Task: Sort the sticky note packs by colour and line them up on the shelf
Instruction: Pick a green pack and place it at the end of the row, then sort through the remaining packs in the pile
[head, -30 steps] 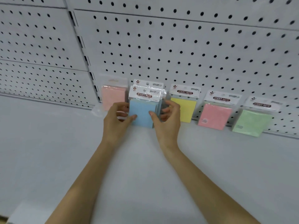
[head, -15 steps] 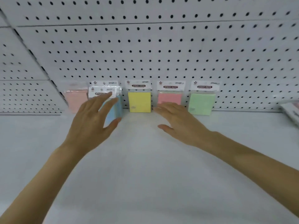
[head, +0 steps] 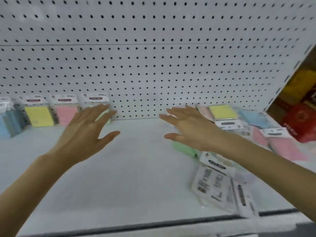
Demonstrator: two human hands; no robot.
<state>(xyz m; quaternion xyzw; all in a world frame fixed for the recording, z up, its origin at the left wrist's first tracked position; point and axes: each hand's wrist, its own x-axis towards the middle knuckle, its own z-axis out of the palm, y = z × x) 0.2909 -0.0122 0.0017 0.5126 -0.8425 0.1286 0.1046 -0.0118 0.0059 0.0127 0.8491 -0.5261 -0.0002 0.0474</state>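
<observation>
Sticky note packs [head: 39,115] stand lined against the pegboard [head: 153,69], now left of both hands; loose packs [head: 220,183] have appeared under the right hand [head: 189,129]. Left hand [head: 85,132] and right spread their fingers, empty.

A shop: white pegboard [head: 153,65] backing a display shelf [head: 128,177] of packaged sticky notes [head: 40,115].

The left hand [head: 85,134] hides most of the green pack [head: 106,115]; the blue pack [head: 6,124] runs off the left edge, labels blurred.
</observation>
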